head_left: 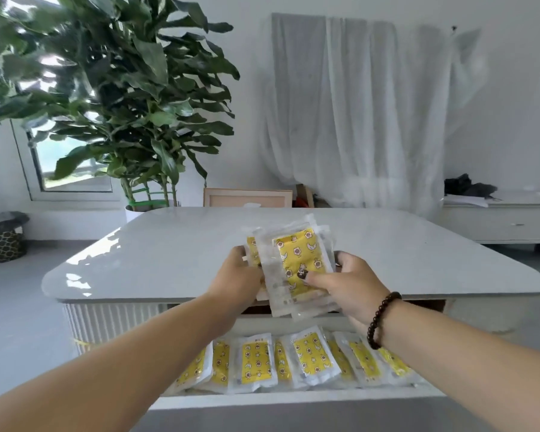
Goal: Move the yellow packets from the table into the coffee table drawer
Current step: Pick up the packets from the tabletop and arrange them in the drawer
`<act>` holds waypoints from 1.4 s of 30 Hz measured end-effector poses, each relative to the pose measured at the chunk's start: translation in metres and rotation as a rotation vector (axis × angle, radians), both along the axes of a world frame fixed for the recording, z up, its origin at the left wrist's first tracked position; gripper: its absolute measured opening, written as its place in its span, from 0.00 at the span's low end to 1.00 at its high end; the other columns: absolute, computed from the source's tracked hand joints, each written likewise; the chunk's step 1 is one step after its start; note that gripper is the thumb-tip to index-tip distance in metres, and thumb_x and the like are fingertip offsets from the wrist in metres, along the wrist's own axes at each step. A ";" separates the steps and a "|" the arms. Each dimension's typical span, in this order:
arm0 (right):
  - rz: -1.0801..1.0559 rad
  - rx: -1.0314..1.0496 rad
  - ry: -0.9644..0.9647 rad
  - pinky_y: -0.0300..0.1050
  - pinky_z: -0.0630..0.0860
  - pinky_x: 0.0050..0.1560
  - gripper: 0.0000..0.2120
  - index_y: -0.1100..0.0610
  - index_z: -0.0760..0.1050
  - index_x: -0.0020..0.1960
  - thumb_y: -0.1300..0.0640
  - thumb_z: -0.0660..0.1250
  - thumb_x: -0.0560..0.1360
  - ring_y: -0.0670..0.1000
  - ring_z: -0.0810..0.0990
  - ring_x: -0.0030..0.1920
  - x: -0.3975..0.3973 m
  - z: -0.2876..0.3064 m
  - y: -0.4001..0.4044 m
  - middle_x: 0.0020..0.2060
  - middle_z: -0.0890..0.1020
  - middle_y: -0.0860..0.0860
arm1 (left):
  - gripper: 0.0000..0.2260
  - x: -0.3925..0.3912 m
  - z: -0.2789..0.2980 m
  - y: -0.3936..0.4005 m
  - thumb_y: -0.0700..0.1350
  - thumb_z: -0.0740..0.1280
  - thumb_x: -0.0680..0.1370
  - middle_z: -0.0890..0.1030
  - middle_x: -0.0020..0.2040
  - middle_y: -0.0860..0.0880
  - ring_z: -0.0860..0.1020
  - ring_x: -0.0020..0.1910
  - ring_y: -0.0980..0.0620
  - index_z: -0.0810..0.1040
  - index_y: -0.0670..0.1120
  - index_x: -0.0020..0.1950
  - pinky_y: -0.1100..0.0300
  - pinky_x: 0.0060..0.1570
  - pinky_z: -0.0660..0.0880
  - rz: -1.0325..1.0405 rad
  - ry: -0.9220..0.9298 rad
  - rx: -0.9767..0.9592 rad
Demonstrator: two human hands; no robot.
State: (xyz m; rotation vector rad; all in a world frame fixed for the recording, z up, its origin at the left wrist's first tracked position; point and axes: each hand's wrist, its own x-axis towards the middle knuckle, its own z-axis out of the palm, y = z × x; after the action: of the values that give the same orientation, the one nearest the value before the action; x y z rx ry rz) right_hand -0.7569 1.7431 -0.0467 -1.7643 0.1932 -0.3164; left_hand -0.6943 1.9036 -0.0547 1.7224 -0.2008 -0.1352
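Both hands hold one stack of yellow packets [296, 260] in clear wrappers, lifted over the front edge of the white coffee table [175, 244]. My left hand [237, 275] grips the stack's left side. My right hand [353, 285] grips its right side, thumb pressed on the top packet. Below them the coffee table drawer [293, 400] stands pulled out, and several more yellow packets [258, 363] lie in a row inside it. My forearms cover both ends of that row.
A large potted plant [122, 98] stands behind the table's far left corner. A low white cabinet [505, 219] sits at the right, with a dark bundle on it. A patterned basket [2, 241] is on the floor at far left. White curtains hang behind.
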 end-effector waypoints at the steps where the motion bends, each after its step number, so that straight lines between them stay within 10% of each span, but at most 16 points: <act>1: -0.045 -0.018 -0.010 0.59 0.81 0.50 0.09 0.56 0.78 0.47 0.60 0.74 0.68 0.57 0.84 0.46 -0.006 -0.001 0.000 0.44 0.85 0.54 | 0.13 -0.007 0.003 -0.004 0.40 0.61 0.78 0.83 0.51 0.44 0.82 0.53 0.39 0.72 0.51 0.62 0.39 0.53 0.79 -0.016 0.006 -0.063; 7: -0.095 -0.067 -0.006 0.53 0.82 0.47 0.23 0.56 0.78 0.49 0.48 0.81 0.59 0.53 0.85 0.43 -0.030 0.008 -0.008 0.42 0.86 0.52 | 0.17 -0.035 0.011 -0.011 0.62 0.61 0.74 0.82 0.54 0.45 0.80 0.55 0.45 0.77 0.51 0.53 0.45 0.55 0.77 -0.081 -0.030 -0.152; 10: -0.010 -0.189 0.055 0.49 0.82 0.50 0.38 0.55 0.78 0.54 0.39 0.81 0.49 0.50 0.85 0.47 -0.039 0.007 -0.015 0.46 0.85 0.50 | 0.11 -0.036 0.006 -0.005 0.52 0.69 0.76 0.84 0.48 0.50 0.82 0.45 0.54 0.76 0.50 0.55 0.62 0.39 0.76 -0.119 -0.093 -0.096; 13: 0.061 -0.327 0.104 0.46 0.79 0.55 0.49 0.56 0.76 0.59 0.35 0.80 0.43 0.49 0.82 0.53 -0.042 0.005 -0.029 0.51 0.83 0.48 | 0.15 -0.035 0.003 0.005 0.50 0.72 0.74 0.86 0.49 0.49 0.84 0.47 0.50 0.76 0.49 0.59 0.51 0.50 0.79 -0.188 -0.072 -0.080; 16: 0.173 -0.538 0.205 0.33 0.73 0.41 0.42 0.57 0.76 0.55 0.37 0.81 0.48 0.43 0.76 0.44 -0.046 0.008 -0.037 0.46 0.81 0.46 | 0.16 -0.033 0.004 0.016 0.48 0.74 0.72 0.86 0.48 0.48 0.85 0.48 0.47 0.78 0.48 0.58 0.47 0.56 0.78 -0.313 -0.048 0.020; 19: 0.222 -0.596 0.216 0.44 0.77 0.43 0.48 0.65 0.74 0.51 0.33 0.80 0.43 0.47 0.73 0.39 -0.044 0.003 -0.039 0.47 0.83 0.60 | 0.12 -0.034 0.006 0.020 0.46 0.75 0.72 0.86 0.46 0.50 0.85 0.45 0.50 0.80 0.48 0.54 0.53 0.49 0.81 -0.407 -0.077 0.196; 24: 0.195 -0.296 0.234 0.45 0.80 0.44 0.33 0.59 0.80 0.51 0.50 0.82 0.49 0.53 0.85 0.45 -0.041 0.006 -0.044 0.43 0.86 0.51 | 0.15 -0.031 0.006 0.031 0.43 0.76 0.70 0.86 0.47 0.52 0.85 0.43 0.52 0.80 0.49 0.55 0.61 0.41 0.81 -0.514 -0.060 0.332; 27: 0.118 -0.193 0.174 0.53 0.82 0.47 0.24 0.59 0.81 0.46 0.57 0.82 0.52 0.57 0.85 0.44 -0.039 0.005 -0.041 0.41 0.86 0.55 | 0.16 -0.031 0.003 0.033 0.40 0.76 0.70 0.86 0.48 0.53 0.85 0.44 0.54 0.79 0.50 0.56 0.64 0.39 0.80 -0.552 -0.050 0.369; 39: -0.117 -0.526 -0.252 0.32 0.63 0.26 0.16 0.59 0.72 0.36 0.50 0.76 0.68 0.44 0.66 0.25 -0.031 -0.005 -0.016 0.27 0.70 0.46 | 0.14 -0.033 -0.009 0.020 0.43 0.72 0.75 0.85 0.52 0.54 0.84 0.51 0.54 0.77 0.52 0.60 0.53 0.56 0.79 -0.633 0.017 0.432; 42: -0.212 -0.265 -0.229 0.52 0.80 0.37 0.13 0.62 0.76 0.45 0.53 0.72 0.71 0.57 0.77 0.34 -0.025 -0.002 -0.024 0.39 0.80 0.62 | 0.13 -0.031 -0.010 0.021 0.43 0.71 0.76 0.85 0.52 0.53 0.84 0.50 0.53 0.76 0.50 0.59 0.55 0.55 0.80 -0.615 0.039 0.440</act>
State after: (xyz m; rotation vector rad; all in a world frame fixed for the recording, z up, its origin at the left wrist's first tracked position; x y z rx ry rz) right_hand -0.7824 1.7187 -0.0483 -1.9535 0.1792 -0.7211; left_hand -0.7249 1.9251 -0.0650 2.0392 -0.7120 -0.7072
